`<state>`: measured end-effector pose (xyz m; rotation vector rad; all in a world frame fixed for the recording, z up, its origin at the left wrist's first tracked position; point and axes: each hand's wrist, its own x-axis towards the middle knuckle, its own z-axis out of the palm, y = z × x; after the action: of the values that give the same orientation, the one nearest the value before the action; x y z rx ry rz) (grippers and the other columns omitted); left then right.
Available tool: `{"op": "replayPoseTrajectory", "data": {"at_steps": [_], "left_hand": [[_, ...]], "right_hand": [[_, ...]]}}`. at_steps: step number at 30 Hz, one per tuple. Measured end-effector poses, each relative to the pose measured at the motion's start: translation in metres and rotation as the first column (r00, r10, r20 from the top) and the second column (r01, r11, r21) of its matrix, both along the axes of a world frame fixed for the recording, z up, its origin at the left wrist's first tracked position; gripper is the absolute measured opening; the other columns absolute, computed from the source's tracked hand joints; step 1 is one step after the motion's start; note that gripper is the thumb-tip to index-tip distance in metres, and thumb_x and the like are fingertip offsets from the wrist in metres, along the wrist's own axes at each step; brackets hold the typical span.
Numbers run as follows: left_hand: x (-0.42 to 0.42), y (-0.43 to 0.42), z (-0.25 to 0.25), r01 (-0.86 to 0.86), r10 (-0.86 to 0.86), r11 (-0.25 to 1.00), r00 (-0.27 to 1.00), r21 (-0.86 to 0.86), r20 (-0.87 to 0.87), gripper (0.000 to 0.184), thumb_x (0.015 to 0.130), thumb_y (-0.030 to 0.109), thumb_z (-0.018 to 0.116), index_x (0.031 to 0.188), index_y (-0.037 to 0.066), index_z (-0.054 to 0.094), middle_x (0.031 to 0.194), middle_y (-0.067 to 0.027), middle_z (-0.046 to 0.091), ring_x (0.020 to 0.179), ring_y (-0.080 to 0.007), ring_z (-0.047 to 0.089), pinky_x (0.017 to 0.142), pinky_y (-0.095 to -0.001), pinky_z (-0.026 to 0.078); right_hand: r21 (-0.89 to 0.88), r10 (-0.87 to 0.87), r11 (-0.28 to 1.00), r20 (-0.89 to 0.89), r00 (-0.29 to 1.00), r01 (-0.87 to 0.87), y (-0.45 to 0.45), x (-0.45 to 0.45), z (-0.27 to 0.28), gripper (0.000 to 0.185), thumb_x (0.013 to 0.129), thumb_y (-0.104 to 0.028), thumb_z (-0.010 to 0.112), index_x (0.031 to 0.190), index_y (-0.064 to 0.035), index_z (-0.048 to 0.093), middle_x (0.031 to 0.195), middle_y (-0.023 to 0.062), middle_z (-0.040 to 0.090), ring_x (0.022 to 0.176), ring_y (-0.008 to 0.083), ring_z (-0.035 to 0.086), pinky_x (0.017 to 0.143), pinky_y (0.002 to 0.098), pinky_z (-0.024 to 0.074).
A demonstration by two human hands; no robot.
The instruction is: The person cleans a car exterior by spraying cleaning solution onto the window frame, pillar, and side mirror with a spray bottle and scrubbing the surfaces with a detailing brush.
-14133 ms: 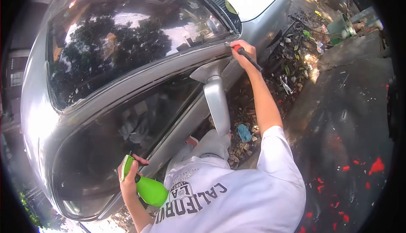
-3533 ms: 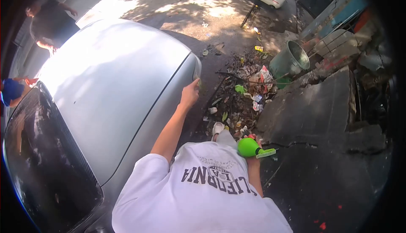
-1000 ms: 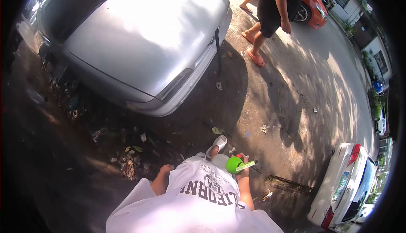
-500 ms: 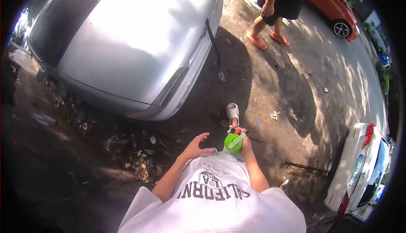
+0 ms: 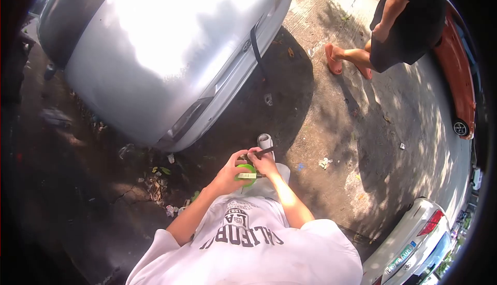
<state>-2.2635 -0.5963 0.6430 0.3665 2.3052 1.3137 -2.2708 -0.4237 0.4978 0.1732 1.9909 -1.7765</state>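
While the head view shows both hands together just ahead of the white shirt, the work in hand looks like handling two tools at once. The left hand has its grip curled around a green spray bottle, which sits between the hands above one pale shoe; the right hand has a narrow grip, pinching a dark, slim tool. Whether right-hand fingers also bear on the bottle, I cannot tell. Any change of hold from here would call for one grip firmly settled before the other loosens. Ahead and to the left, a silver car blocks the way, a black strip hanging across its front edge. Farther off to the right stands a person in black wearing orange sandals, with a red-orange car beyond. A white car fills the lower right, and scraps of litter lie on the ground between.
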Motion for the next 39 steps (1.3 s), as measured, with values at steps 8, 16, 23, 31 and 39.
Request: {"op": "replayPoseTrajectory", "data": {"at_steps": [8, 16, 23, 31, 39], "left_hand": [[-0.004, 0.0, -0.027, -0.173, 0.159, 0.973, 0.983, -0.154, -0.096, 0.028, 0.068, 0.007, 0.085, 0.092, 0.003, 0.072, 0.152, -0.0165, 0.044, 0.138, -0.0378, 0.044, 0.112, -0.0464, 0.041], [0.029, 0.036, -0.031, -0.413, 0.424, 0.9, 0.903, -0.137, 0.064, 0.03, 0.067, -0.003, 0.08, 0.095, 0.003, 0.073, 0.122, -0.0142, 0.063, 0.112, -0.0319, 0.063, 0.096, -0.0388, 0.05], [0.046, 0.014, -0.037, -0.639, 0.681, 0.695, 0.732, -0.331, 0.018, 0.031, 0.069, -0.003, 0.074, 0.099, 0.005, 0.074, 0.117, -0.0161, 0.065, 0.106, -0.0333, 0.066, 0.09, -0.0377, 0.052], [0.066, 0.009, -0.039, -0.651, 0.753, 0.613, 0.653, -0.448, 0.082, 0.033, 0.068, 0.0, 0.083, 0.1, 0.001, 0.073, 0.11, -0.0116, 0.067, 0.098, -0.027, 0.068, 0.087, -0.034, 0.053], [0.048, 0.023, -0.037, -0.651, 0.755, 0.637, 0.636, -0.413, 0.16, 0.033, 0.069, 0.002, 0.083, 0.101, 0.002, 0.074, 0.112, -0.013, 0.067, 0.099, -0.0277, 0.068, 0.087, -0.0339, 0.053]], "right_hand": [[0.512, 0.887, 0.448, -0.148, 0.438, -0.733, -0.014, -0.086, 0.023, 0.025, 0.084, -0.021, 0.065, 0.107, -0.0124, 0.071, 0.088, 0.0124, 0.073, 0.085, 0.0349, 0.071, 0.074, 0.0459, 0.0559], [-0.125, 0.965, 0.247, -0.055, 0.255, -0.961, 0.002, -0.166, -0.043, 0.069, 0.076, -0.023, 0.083, 0.14, -0.0159, 0.059, 0.103, 0.0096, 0.075, 0.096, 0.0244, 0.07, 0.086, 0.0359, 0.0548], [0.311, -0.151, 0.918, -0.3, 0.942, 0.246, 0.023, -0.445, -0.175, 0.089, 0.076, -0.028, 0.084, 0.15, -0.0048, 0.041, 0.14, 0.0231, 0.051, 0.128, 0.0347, 0.053, 0.107, 0.0414, 0.0445], [0.278, -0.264, 0.898, -0.284, 0.922, 0.342, -0.025, -0.452, -0.136, 0.029, 0.086, -0.02, 0.066, 0.111, -0.0061, 0.066, 0.094, 0.018, 0.073, 0.091, 0.0371, 0.071, 0.082, 0.0438, 0.0536], [0.016, -0.465, 0.879, -0.2, 0.862, 0.477, -0.094, -0.388, -0.11, 0.037, 0.086, -0.022, 0.074, 0.11, 0.0045, 0.065, 0.09, 0.0172, 0.072, 0.084, 0.025, 0.072, 0.073, 0.0371, 0.0536]]}}
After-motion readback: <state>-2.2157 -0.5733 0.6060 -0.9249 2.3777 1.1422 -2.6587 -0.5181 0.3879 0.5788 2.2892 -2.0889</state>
